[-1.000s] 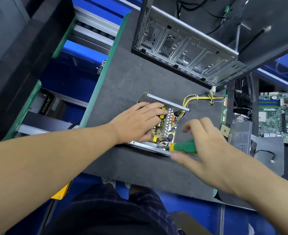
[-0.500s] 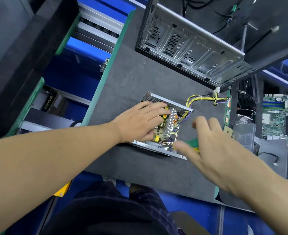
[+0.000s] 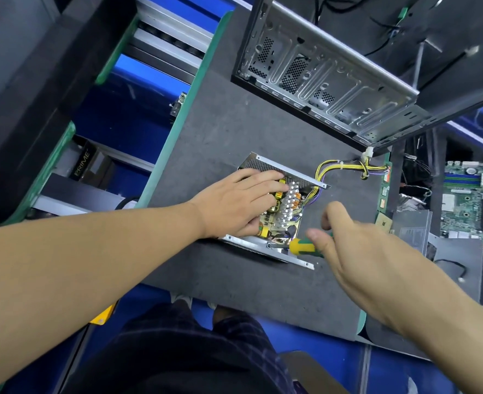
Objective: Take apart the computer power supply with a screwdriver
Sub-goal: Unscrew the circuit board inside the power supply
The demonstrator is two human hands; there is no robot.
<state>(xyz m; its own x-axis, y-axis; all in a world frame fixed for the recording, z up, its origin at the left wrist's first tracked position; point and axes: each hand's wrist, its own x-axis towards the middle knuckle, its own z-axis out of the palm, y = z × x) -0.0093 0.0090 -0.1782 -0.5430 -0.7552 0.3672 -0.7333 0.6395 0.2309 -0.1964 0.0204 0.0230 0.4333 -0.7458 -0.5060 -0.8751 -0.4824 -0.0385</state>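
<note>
Grey bench mat [image 3: 229, 129] under me, with an empty case [image 3: 334, 78] at the far side and a motherboard [image 3: 473, 200] off to the right. The power supply [image 3: 287, 209] lies in the middle of the mat, just in front of me. Its lid is already off, so the board and heatsinks show inside the open tray. Its cables [image 3: 339, 166] run out to the far right. My left hand [image 3: 234, 206] lies flat on the left part of the board, fingers straight, pressing it down. My right hand [image 3: 356, 245] grips the screwdriver [image 3: 301, 247], whose tip is at the near edge of the board. I judge the job about half done: cover off, board not yet out. What remains is freeing the board screws and lifting the board from the tray.
</note>
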